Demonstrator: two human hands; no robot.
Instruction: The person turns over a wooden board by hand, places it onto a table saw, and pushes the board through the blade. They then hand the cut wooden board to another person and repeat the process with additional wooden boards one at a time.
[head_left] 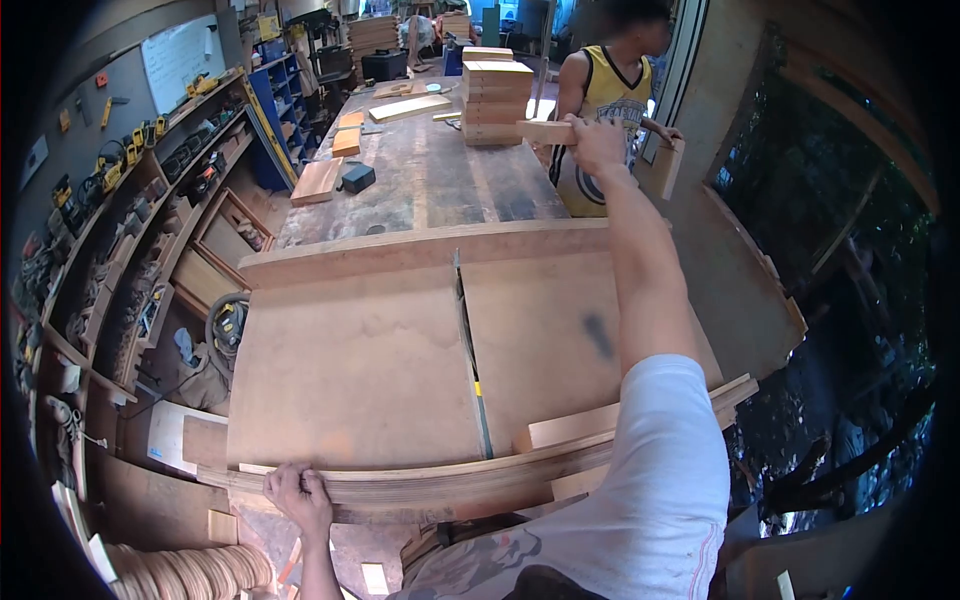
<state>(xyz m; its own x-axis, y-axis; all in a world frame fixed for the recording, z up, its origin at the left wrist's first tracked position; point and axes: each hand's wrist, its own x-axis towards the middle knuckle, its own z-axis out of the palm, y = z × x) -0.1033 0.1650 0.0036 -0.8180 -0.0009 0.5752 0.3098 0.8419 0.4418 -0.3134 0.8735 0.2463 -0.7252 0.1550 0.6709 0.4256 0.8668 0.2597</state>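
My right hand is stretched far forward with its fingers closed around a small wooden board, whose far end overlaps the stack of boards in this view. Closer to my body, my left hand curls over the layered wooden front rail of a plywood sled. A narrow slot runs front to back through the sled's plywood base, with a yellow mark inside it. The sled's back fence crosses the far side. A short wood piece lies against the front rail's inner side.
Beyond the fence is a long worktable with wood pieces and a dark box. Another person stands at its right, one hand at a board. Shelves with tools line the left. Round wooden pieces sit low left.
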